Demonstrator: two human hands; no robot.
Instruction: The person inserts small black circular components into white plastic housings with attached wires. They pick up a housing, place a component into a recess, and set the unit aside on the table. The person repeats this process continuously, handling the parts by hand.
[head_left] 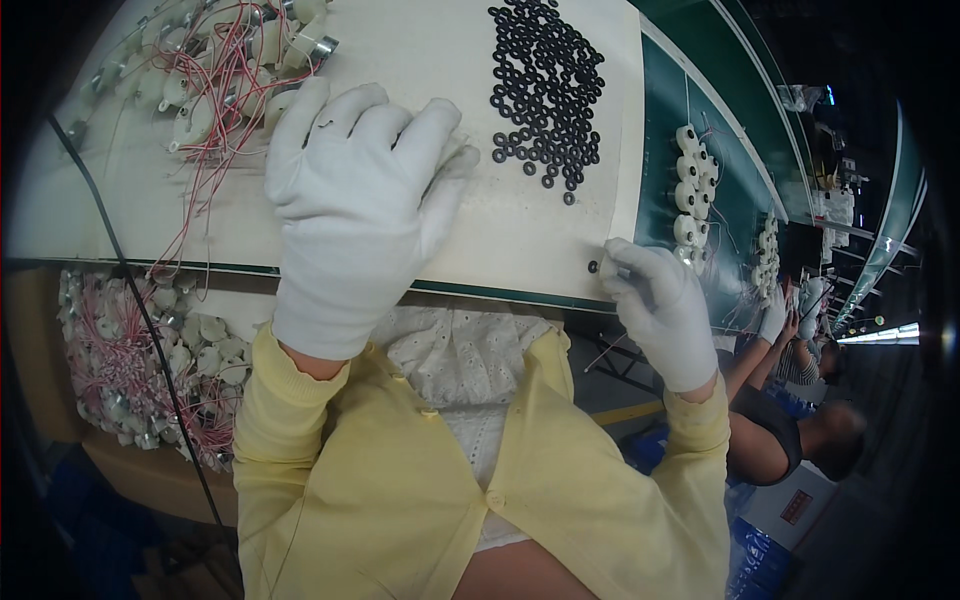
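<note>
White-gloved, my left hand (350, 190) lies over the table (480, 240), fingers half bent and parted, just beside a heap of pale wired parts (192, 120); its palm is hidden, so I cannot tell whether it has hold of anything. My right hand (660, 310) is closed in a fingertip pinch near the table's front edge, on what looks to be a small pale part (606, 260) with a black ring (593, 267) at its end, held sideways perhaps to leave the ring clear of my fingers. Loose black rings (545, 95) lie spread out between and beyond my hands, probably so that each can be picked up singly. To the right, pale pieces with dark centres (686, 197) sit in close rows on a green surface (655, 130), likely to keep them apart from the tangled heap; more wired parts fill a cardboard box (180, 485) below the table on my left. A white carton behind on the right bears a red label (796, 507), too small for me to read
</note>
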